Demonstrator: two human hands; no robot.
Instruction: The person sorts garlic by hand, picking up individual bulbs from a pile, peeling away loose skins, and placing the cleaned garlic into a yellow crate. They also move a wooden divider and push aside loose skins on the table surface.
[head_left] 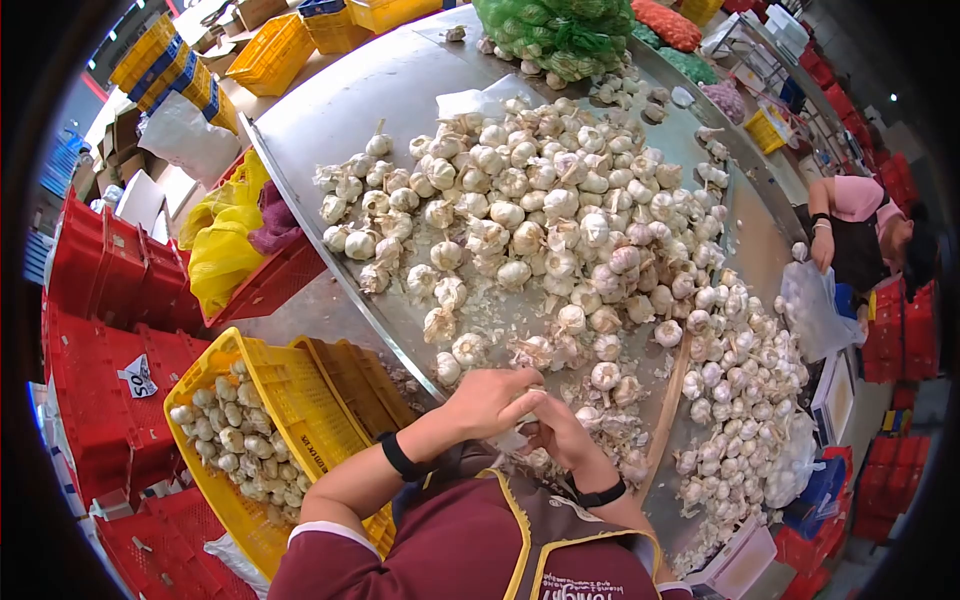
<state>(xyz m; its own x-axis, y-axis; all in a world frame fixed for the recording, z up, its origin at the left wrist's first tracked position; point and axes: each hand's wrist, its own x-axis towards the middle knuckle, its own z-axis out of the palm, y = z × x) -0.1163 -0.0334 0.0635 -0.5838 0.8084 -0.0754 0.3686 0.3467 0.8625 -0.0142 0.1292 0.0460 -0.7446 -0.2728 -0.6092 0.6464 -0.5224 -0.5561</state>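
At the near edge of a metal table [300,120], my left hand [490,402] and my right hand [560,428] meet in front of my apron. The fingers of both are curled together round a pale garlic bulb [514,438], which they mostly hide. Just beyond my hands lie loose garlic bulbs [470,349] and papery skin scraps [540,352]. A large heap of garlic [560,200] spreads over the middle of the table. To the right, past a wooden strip [668,405], lies another pile of whiter bulbs [740,390].
A yellow crate [265,365] of garlic stands tilted at my left, near stacked red crates [120,400]. Yellow bags [225,245] lie in a red crate. A green net sack [560,35] sits at the far end. Across the table, a person [850,215] holds a plastic bag [812,305].
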